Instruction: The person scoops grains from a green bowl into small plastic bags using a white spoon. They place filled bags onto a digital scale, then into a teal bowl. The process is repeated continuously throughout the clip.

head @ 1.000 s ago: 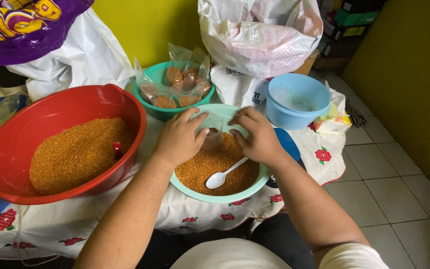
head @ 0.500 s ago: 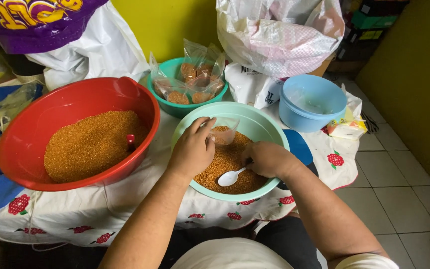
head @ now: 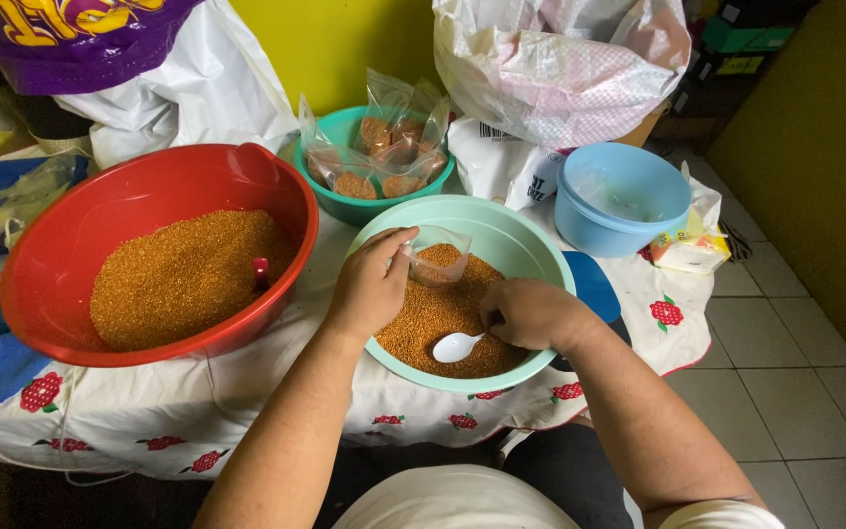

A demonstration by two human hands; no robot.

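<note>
A mint-green bowl (head: 511, 230) in front of me holds orange-brown grain (head: 430, 313). My left hand (head: 369, 284) holds a small clear plastic bag (head: 440, 255), partly filled with grain, open over the bowl. My right hand (head: 531, 312) grips the handle of a white plastic spoon (head: 457, 346), whose scoop rests on the grain at the bowl's near side.
A big red basin (head: 61, 245) of the same grain stands to the left, a red scoop (head: 259, 271) stuck in it. A teal bowl (head: 345, 201) behind holds several filled bags. A light blue bowl (head: 619, 211) sits right. White sacks stand behind; tiled floor lies right.
My hands have come apart: the left now holds the small bag open over the grain, and the right has dropped to the white spoon and taken its handle.
</note>
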